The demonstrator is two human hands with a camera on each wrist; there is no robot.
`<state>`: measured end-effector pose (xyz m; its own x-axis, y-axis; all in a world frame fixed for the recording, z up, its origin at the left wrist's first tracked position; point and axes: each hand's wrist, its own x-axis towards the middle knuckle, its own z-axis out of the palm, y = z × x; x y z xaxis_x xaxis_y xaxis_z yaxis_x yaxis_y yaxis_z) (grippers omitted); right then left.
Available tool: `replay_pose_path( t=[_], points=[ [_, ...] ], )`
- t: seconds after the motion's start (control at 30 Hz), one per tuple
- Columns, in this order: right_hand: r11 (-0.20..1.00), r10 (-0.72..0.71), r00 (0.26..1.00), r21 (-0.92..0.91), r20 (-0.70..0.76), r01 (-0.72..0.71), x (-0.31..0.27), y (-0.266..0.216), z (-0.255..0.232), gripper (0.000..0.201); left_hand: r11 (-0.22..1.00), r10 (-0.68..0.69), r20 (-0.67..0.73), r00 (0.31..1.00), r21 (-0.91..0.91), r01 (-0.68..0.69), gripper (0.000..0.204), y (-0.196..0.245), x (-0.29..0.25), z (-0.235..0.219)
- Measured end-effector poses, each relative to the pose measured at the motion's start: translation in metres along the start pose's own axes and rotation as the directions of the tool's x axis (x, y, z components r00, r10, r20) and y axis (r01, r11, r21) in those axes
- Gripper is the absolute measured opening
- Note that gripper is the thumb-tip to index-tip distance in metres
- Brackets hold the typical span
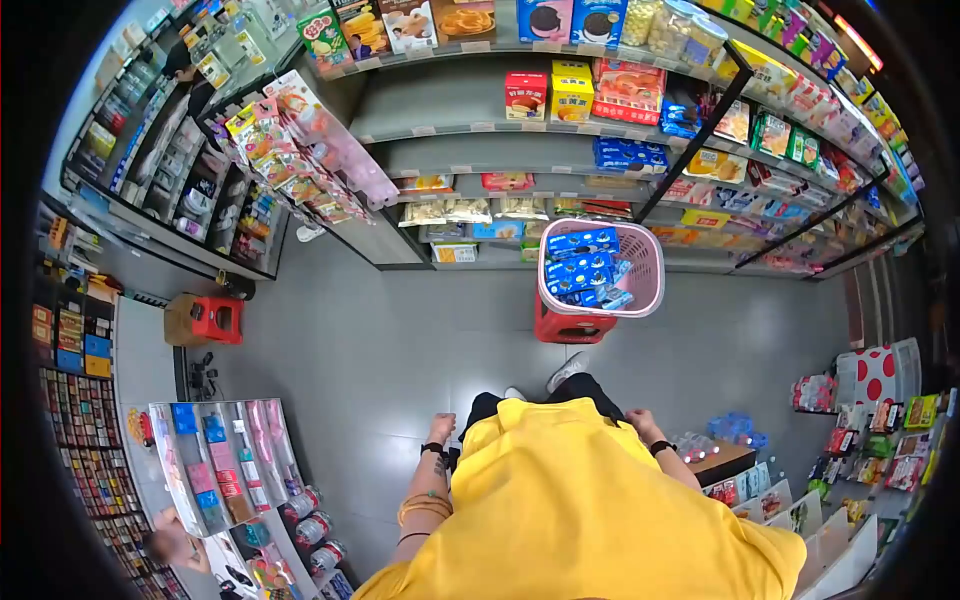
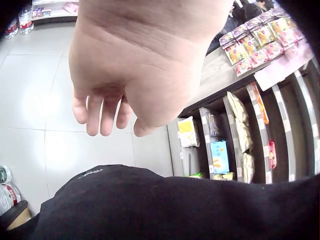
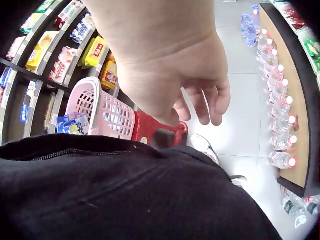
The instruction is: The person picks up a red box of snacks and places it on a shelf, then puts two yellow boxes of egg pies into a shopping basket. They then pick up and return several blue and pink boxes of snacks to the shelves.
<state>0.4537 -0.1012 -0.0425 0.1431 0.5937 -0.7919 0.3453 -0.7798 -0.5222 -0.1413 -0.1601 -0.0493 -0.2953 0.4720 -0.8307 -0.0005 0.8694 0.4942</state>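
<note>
My left hand point(image 1: 441, 429) hangs beside my left thigh, its fingers loosely bent and holding nothing. In the left wrist view that hand point(image 2: 132, 75) is above dark trousers. On the other side, my right hand point(image 1: 642, 424) hangs by my right thigh, also with nothing in it. Its relaxed fingers point(image 3: 202, 106) show over the floor in the right wrist view. A pink plastic basket point(image 1: 650, 262) stands in front of me on a red stool point(image 1: 572, 326), apart from both hands. Several blue snack boxes point(image 1: 580, 270) lie inside the basket.
Ahead runs a grey shelf unit point(image 1: 440, 150) with boxed and bagged snacks. To the left are a display rack point(image 1: 225, 460) and a small red stool point(image 1: 217, 320). Several water bottles point(image 3: 280, 105) line a low stand on the right. Hanging snack packs point(image 1: 280, 150) stick out at the shelf end.
</note>
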Motion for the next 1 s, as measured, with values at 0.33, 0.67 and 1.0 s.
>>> replay_pose_path(
  t=[0.33,0.67,1.0],
  points=[
    [0.999,0.031,0.998,0.041,0.047,-0.033,-0.039,-0.057,-0.006,0.024,0.999,0.034,-0.024,0.999,-0.013,-0.035,0.027,-0.001,0.002,0.008],
    [0.999,0.051,0.996,-0.011,0.073,-0.05,-0.032,-0.062,-0.007,0.022,0.999,0.012,-0.036,0.999,-0.048,-0.013,0.029,-0.028,0.003,0.009],
    [0.995,0.058,0.996,0.077,0.072,-0.063,-0.029,-0.069,0.0,0.022,0.993,0.006,0.003,1.0,-0.12,-0.006,0.029,-0.03,-0.011,0.006]
  ],
)
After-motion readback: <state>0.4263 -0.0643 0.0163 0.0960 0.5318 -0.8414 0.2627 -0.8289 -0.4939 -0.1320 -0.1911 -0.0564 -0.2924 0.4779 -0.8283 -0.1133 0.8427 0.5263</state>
